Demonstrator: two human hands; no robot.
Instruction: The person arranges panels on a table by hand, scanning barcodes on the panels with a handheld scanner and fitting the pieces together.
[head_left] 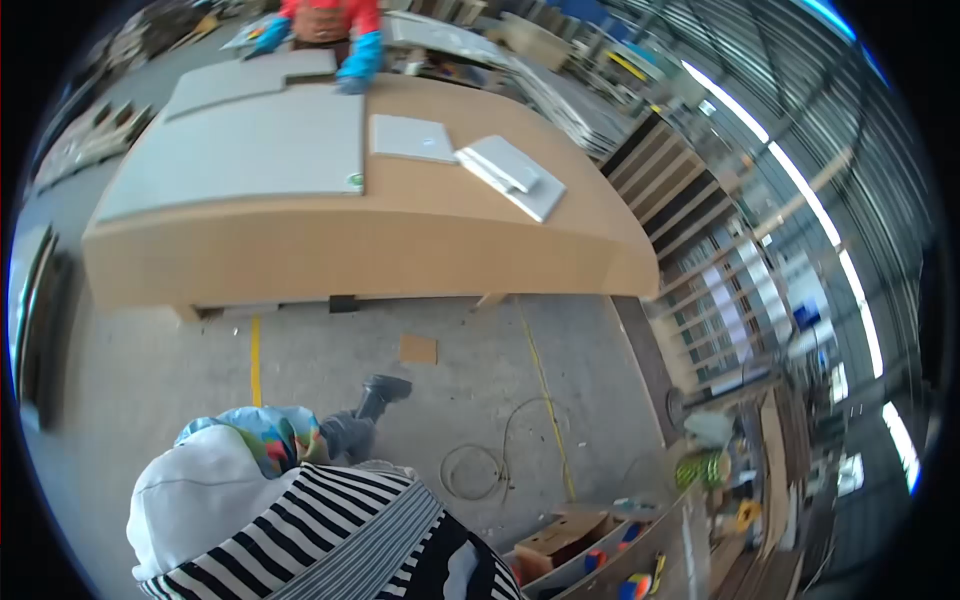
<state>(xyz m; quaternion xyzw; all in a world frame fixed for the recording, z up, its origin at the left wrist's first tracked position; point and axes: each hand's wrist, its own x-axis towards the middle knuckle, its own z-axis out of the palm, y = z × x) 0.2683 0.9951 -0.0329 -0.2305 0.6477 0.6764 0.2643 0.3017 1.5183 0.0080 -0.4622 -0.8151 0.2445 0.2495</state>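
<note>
Neither my left hand nor my right hand shows. My striped garment [330, 530], a white part of my clothing [205, 485] and a multicoloured cloth [275, 430] fill the lower left, with a dark shoe [385, 392] beyond them. Across the floor stands a long brown-covered table [400, 255]. On it lie a large pale panel [250, 145], a smaller white panel [412, 138] and a tilted stack of white pieces [510, 178]. A co-worker in red [325, 20] stands at the far side, one blue-covered arm [360, 62] reaching to the panel's edge.
A coiled hose [475, 472] and a small brown piece [418, 349] lie on the floor. At the lower right is an open cardboard box [565, 540] beside stacked boards. Wooden racks [665, 185] stand right of the table. More panels [570, 105] lie behind it.
</note>
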